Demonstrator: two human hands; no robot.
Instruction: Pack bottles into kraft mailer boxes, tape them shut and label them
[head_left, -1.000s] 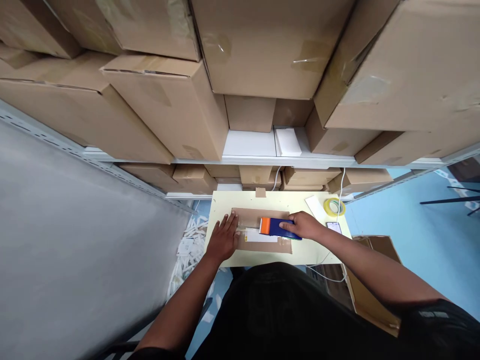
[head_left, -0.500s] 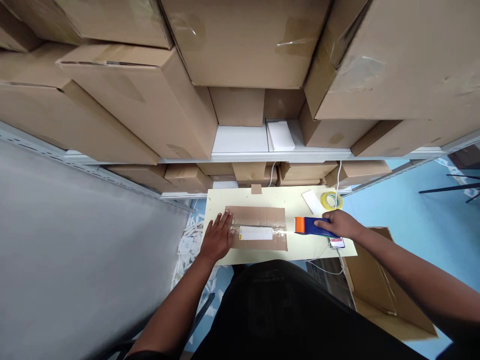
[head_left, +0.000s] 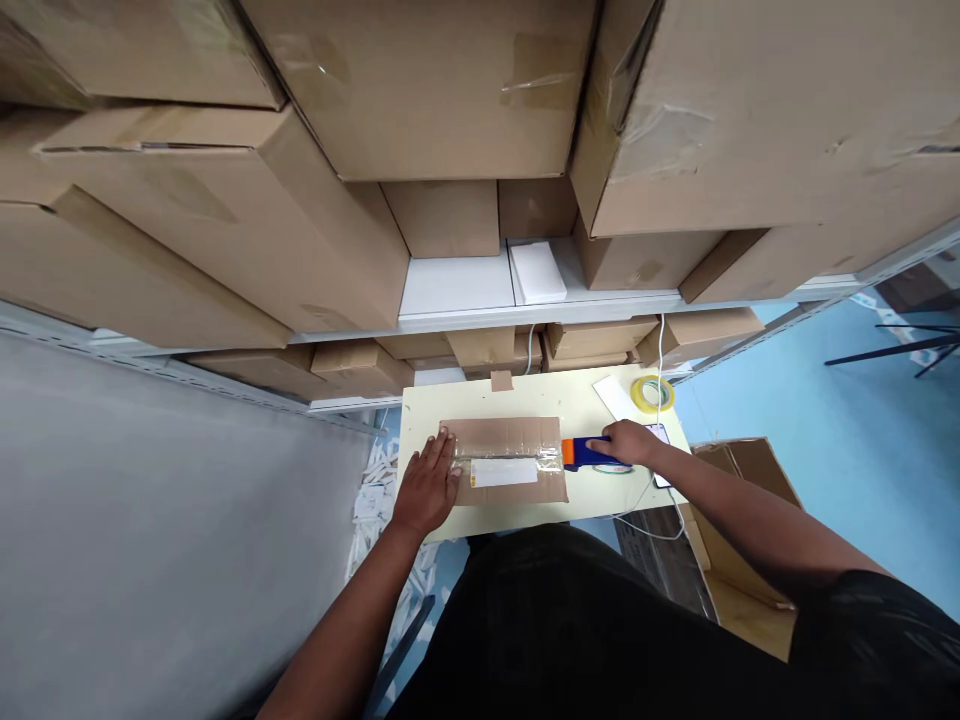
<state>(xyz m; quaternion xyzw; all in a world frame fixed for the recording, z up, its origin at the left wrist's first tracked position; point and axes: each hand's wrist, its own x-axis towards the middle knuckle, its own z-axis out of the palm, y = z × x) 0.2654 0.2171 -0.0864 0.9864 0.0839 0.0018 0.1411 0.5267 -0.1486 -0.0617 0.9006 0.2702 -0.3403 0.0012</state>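
Note:
A flat cardboard box point(head_left: 510, 437) with a white label point(head_left: 504, 472) and clear tape along its middle lies on the pale yellow table point(head_left: 517, 515). My left hand point(head_left: 429, 485) rests with its fingers stretched out on the box's left end. In my right hand point(head_left: 626, 443) is a blue tape dispenser point(head_left: 589, 452) with an orange front. That front touches, or nearly touches, the right edge of the box. My fingers wrap round the dispenser's body and hide part of it.
A yellow tape roll point(head_left: 652, 394), a white box point(head_left: 613, 398) and a phone point(head_left: 660, 455) with a white cable lie at the table's right. Shelves point(head_left: 457, 315) of cardboard boxes rise behind. An open carton point(head_left: 739, 540) stands on the floor at the right.
My right hand has moved left with the tape dispenser, from a gap beside the box up to its right edge. My left hand stays on the box. The whole view has shifted slightly.

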